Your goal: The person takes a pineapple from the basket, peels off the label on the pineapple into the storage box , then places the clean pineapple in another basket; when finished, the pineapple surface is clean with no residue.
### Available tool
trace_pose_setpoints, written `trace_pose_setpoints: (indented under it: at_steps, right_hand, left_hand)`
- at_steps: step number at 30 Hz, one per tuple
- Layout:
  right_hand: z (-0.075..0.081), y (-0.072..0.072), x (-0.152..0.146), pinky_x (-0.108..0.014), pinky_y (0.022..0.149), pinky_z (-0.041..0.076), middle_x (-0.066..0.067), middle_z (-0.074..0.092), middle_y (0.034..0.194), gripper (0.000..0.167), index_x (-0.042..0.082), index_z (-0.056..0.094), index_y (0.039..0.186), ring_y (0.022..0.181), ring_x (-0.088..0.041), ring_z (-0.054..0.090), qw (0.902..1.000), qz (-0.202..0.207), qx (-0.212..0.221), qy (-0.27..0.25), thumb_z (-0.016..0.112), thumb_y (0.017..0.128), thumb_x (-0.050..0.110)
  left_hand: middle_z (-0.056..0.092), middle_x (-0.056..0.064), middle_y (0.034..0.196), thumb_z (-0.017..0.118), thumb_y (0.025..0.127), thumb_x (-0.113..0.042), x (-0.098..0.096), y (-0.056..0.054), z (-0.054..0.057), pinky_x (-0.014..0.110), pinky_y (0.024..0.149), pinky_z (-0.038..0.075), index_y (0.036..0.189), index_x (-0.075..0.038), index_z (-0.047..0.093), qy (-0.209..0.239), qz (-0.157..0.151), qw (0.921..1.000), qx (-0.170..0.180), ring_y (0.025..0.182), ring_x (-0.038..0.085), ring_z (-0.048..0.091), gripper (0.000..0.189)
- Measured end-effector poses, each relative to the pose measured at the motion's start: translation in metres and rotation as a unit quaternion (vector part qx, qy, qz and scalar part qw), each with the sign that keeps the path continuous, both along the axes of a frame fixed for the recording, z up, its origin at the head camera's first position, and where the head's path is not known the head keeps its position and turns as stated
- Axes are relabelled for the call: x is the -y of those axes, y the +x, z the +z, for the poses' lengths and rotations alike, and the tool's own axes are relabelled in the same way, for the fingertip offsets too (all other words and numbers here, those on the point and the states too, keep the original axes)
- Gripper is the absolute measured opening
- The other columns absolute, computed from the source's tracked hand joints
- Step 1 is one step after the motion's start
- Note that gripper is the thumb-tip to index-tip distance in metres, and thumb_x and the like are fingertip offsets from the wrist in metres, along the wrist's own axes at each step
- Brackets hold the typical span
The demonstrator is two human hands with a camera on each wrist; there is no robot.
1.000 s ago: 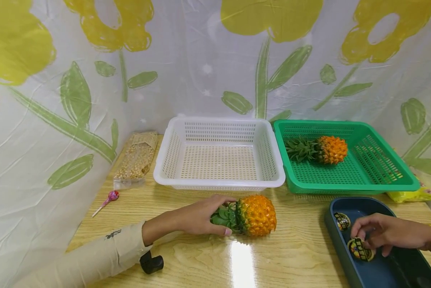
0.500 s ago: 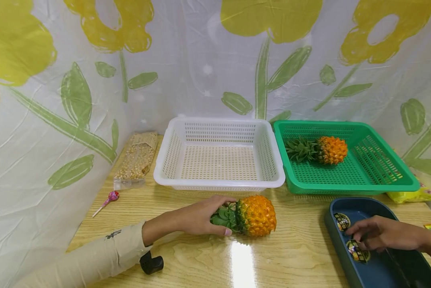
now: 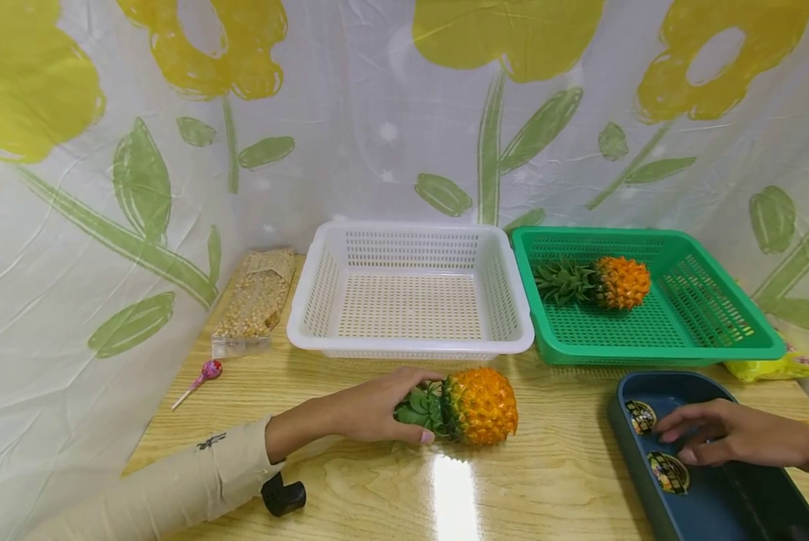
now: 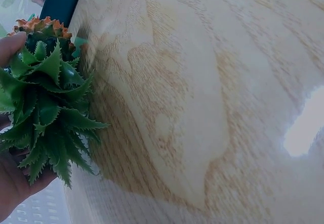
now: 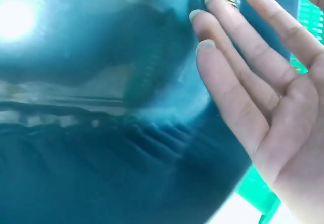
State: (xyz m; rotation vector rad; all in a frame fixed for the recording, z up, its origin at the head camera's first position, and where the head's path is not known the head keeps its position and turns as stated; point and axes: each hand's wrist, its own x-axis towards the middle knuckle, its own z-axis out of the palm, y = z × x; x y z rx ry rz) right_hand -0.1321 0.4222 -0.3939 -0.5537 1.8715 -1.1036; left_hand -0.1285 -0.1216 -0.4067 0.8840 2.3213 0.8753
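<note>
In the head view my left hand point(image 3: 384, 409) grips a small pineapple point(image 3: 483, 406) by its green crown, the fruit lying on its side on the wooden table. The left wrist view shows thumb and fingers round the spiky leaves point(image 4: 45, 112). My right hand point(image 3: 735, 434) is over the dark blue tray point(image 3: 630, 481), fingers loosely bent and holding nothing. Just left of its fingertips lie two round black-and-gold labels, a farther label point(image 3: 641, 417) and a nearer label point(image 3: 668, 472). In the right wrist view the fingers point(image 5: 233, 97) are spread apart above the tray.
A white basket point(image 3: 411, 344) stands behind the pineapple. Beside it, a green basket point(image 3: 661, 353) holds another pineapple point(image 3: 622, 283). At left are a bag of kernels point(image 3: 252, 300) and a lollipop point(image 3: 211, 370). A yellow packet point(image 3: 776, 364) lies at the right.
My right hand has let go of the nearer label, which now lies flat in the tray, slightly left of where it was. My left hand and its pineapple have not moved.
</note>
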Motion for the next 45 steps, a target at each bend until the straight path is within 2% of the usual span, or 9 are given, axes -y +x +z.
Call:
trace_pose_setpoints:
  at_steps: [5, 10, 17, 21, 27, 34, 37, 41, 45]
  right_hand:
    - [0.010, -0.001, 0.002, -0.030, 0.075, 0.056, 0.016, 0.064, 0.125, 0.037, -0.012, 0.046, 0.138, 0.109, -0.001, 0.063, 0.9987, -0.002, -0.050, 0.011, 0.049, 0.103, 0.000]
    - [0.019, -0.003, 0.013, -0.027, 0.080, 0.057, 0.011, 0.065, 0.128, 0.038, -0.008, 0.047, 0.139, 0.109, -0.011, 0.067, 0.9952, 0.004, -0.094, -0.029, 0.049, 0.102, -0.004]
    - [0.033, 0.000, 0.048, -0.028, 0.086, 0.058, 0.000, 0.066, 0.131, 0.038, -0.005, 0.047, 0.140, 0.110, -0.017, 0.067, 0.9905, -0.024, -0.122, -0.059, 0.050, 0.102, -0.004]
    - [0.039, 0.005, 0.075, -0.031, 0.082, 0.058, -0.005, 0.067, 0.125, 0.035, 0.001, 0.052, 0.136, 0.102, -0.020, 0.068, 0.9836, -0.038, -0.165, -0.061, 0.053, 0.101, -0.002]
    - [0.043, 0.009, 0.110, -0.033, 0.072, 0.056, 0.001, 0.067, 0.114, 0.029, 0.007, 0.058, 0.129, 0.094, -0.018, 0.067, 0.9714, -0.060, -0.221, -0.060, 0.058, 0.100, 0.002]
    - [0.046, 0.014, 0.144, -0.032, 0.071, 0.056, 0.004, 0.065, 0.115, 0.025, 0.013, 0.062, 0.125, 0.094, -0.013, 0.065, 0.9579, -0.104, -0.266, -0.033, 0.062, 0.100, 0.012]
    - [0.046, 0.015, 0.158, -0.033, 0.071, 0.057, -0.005, 0.064, 0.118, 0.022, 0.013, 0.063, 0.122, 0.094, -0.013, 0.065, 0.9537, -0.132, -0.268, -0.032, 0.064, 0.099, 0.014]
    - [0.045, 0.016, 0.175, -0.033, 0.069, 0.057, -0.015, 0.061, 0.120, 0.022, 0.012, 0.064, 0.120, 0.094, -0.012, 0.064, 0.9524, -0.147, -0.263, -0.042, 0.065, 0.099, 0.015]
    - [0.042, 0.017, 0.186, -0.033, 0.066, 0.057, -0.013, 0.061, 0.121, 0.023, 0.013, 0.063, 0.121, 0.095, -0.010, 0.064, 0.9511, -0.156, -0.261, -0.050, 0.066, 0.098, 0.016]
  left_hand:
    - [0.036, 0.003, 0.157, 0.064, 0.090, -0.062, -0.001, 0.000, 0.001, 0.050, 0.112, 0.040, 0.159, -0.025, 0.026, 0.001, -0.001, 1.0000, -0.003, 0.140, 0.020, 0.042, 0.087]
    - [0.036, 0.003, 0.157, 0.064, 0.090, -0.062, -0.001, 0.001, 0.001, 0.050, 0.112, 0.040, 0.159, -0.026, 0.026, 0.000, -0.001, 1.0000, -0.004, 0.140, 0.020, 0.043, 0.086]
    - [0.037, 0.002, 0.157, 0.064, 0.091, -0.060, 0.000, 0.001, 0.000, 0.050, 0.111, 0.041, 0.158, -0.028, 0.026, 0.001, -0.003, 0.9999, -0.010, 0.139, 0.020, 0.043, 0.084]
    - [0.039, 0.003, 0.156, 0.064, 0.092, -0.059, 0.000, 0.001, 0.000, 0.050, 0.110, 0.042, 0.158, -0.025, 0.028, 0.001, -0.004, 0.9999, -0.016, 0.138, 0.020, 0.045, 0.083]
    - [0.040, 0.003, 0.155, 0.066, 0.091, -0.056, 0.000, 0.002, 0.000, 0.050, 0.110, 0.042, 0.158, -0.024, 0.028, 0.001, -0.005, 0.9997, -0.024, 0.137, 0.020, 0.046, 0.083]
    - [0.039, 0.003, 0.156, 0.067, 0.092, -0.053, -0.001, 0.003, 0.001, 0.051, 0.111, 0.042, 0.158, -0.024, 0.028, 0.000, -0.002, 0.9997, -0.023, 0.137, 0.021, 0.046, 0.083]
    - [0.039, 0.003, 0.156, 0.068, 0.092, -0.052, -0.001, 0.003, 0.002, 0.051, 0.111, 0.041, 0.158, -0.023, 0.028, -0.001, -0.003, 0.9997, -0.023, 0.138, 0.021, 0.045, 0.083]
    - [0.039, 0.003, 0.156, 0.067, 0.092, -0.052, 0.000, 0.003, 0.003, 0.051, 0.111, 0.042, 0.158, -0.024, 0.027, -0.001, -0.003, 0.9998, -0.021, 0.138, 0.021, 0.045, 0.082]
    - [0.039, 0.003, 0.156, 0.067, 0.092, -0.051, 0.000, 0.003, 0.003, 0.051, 0.111, 0.042, 0.158, -0.024, 0.028, 0.001, -0.006, 0.9998, -0.021, 0.138, 0.021, 0.045, 0.082]
